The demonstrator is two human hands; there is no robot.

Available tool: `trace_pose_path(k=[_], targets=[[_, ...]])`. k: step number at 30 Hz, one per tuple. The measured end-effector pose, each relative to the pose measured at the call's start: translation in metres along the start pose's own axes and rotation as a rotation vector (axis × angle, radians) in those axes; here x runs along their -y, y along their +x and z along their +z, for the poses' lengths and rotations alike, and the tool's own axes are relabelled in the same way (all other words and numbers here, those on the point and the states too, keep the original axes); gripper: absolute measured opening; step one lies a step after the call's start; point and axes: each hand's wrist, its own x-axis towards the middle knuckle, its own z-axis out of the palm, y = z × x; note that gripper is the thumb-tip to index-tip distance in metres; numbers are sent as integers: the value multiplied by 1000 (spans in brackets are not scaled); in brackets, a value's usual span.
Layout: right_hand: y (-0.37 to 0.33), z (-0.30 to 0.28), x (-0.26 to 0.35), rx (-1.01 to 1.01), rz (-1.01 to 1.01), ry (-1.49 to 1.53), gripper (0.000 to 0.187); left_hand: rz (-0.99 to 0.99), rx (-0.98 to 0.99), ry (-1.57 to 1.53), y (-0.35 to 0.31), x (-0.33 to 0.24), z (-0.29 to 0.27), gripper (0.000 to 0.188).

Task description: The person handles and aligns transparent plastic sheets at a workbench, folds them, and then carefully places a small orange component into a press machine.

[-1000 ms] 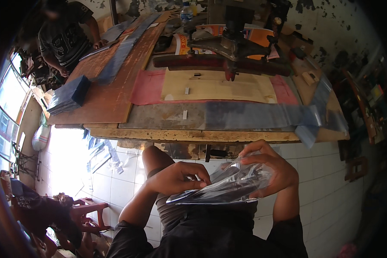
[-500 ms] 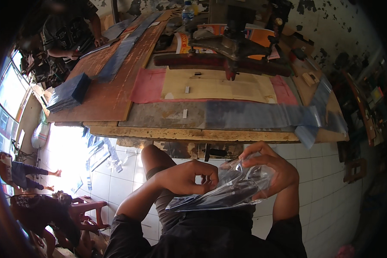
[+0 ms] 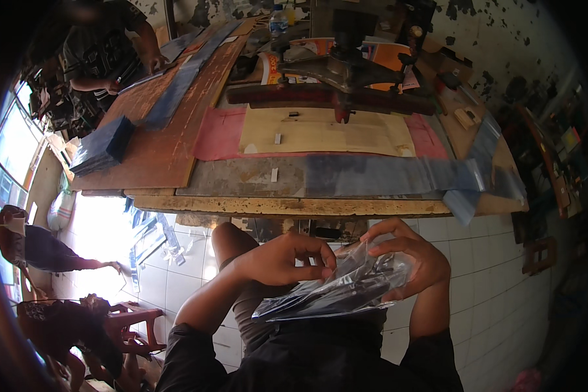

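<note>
A bundle of thin, shiny clear plastic sheeting [image 3: 336, 294] lies across my lap, crinkled and partly folded. Whether it is a bag or loose sheets, I cannot make out. My right hand [image 3: 418, 261] wraps round its right end, with fingers curled over the top and the thumb underneath. At the upper left edge of the plastic, my left hand [image 3: 293, 261] is closed, its thumb and fingertips pinched together against the sheeting.
Before me stands a worktable with a wooden front edge [image 3: 294, 204]. On it are a heavy metal press [image 3: 343, 72], a yellow pad [image 3: 326, 134], bluish plastic strips [image 3: 366, 175] and a stack of blue sheets [image 3: 104, 147]. Another person [image 3: 101, 55] works at far left; a red stool [image 3: 137, 320] stands lower left.
My left hand's fingers have moved up and inward onto the plastic's edge. My right hand keeps its hold. At the left, a person in the background has shifted toward the right.
</note>
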Motion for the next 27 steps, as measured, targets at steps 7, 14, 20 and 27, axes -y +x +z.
trace_pose_path(k=[7, 14, 20, 27], targets=[[-1, -2, 0, 3, -21, 13, 76, -21, 75, -7, 5, -4, 2, 12], [-8, -6, -2, -99, 3, -69, 73, 164, -54, 130, 9, -2, 6, 6], [-14, 34, 13, -468, -150, -699, 50, 52, -169, -33, 1, 5, 3, 2], [-19, 52, 36, -361, -179, -1121, 22, 107, -177, 153, 5, -13, -1, 6]])
